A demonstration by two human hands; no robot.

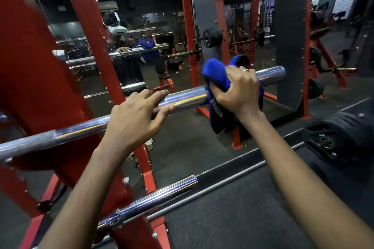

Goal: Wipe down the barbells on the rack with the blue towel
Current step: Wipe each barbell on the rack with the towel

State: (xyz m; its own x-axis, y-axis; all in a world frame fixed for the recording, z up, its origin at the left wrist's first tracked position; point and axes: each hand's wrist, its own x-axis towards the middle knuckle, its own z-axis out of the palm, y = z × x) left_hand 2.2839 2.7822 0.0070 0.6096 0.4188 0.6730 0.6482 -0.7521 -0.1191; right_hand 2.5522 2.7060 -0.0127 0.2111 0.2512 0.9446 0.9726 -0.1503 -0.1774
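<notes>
Rack (30, 79): red steel frame at the far left; it carries both bars.
Upper barbell (186, 100): chrome bar running from the lower left edge up to the right, ending in a free tip past the towel.
Left hand (131, 121): rests on the upper barbell just right of the rack upright. The fingers lie nearly straight over the top of the bar and the thumb lies against its near side; there is no tight grip.
Lower barbell (162, 194): chrome sleeve below the left forearm, touched by neither hand.
Blue towel (216, 75): bunched round the upper barbell near its right end, with loose folds sticking up and hanging below the bar.
Right hand (236, 91): fingers curled over the towel, clamping it onto the bar.
Weight plate (334, 139): black disc at the right edge, well apart from the hands.
</notes>
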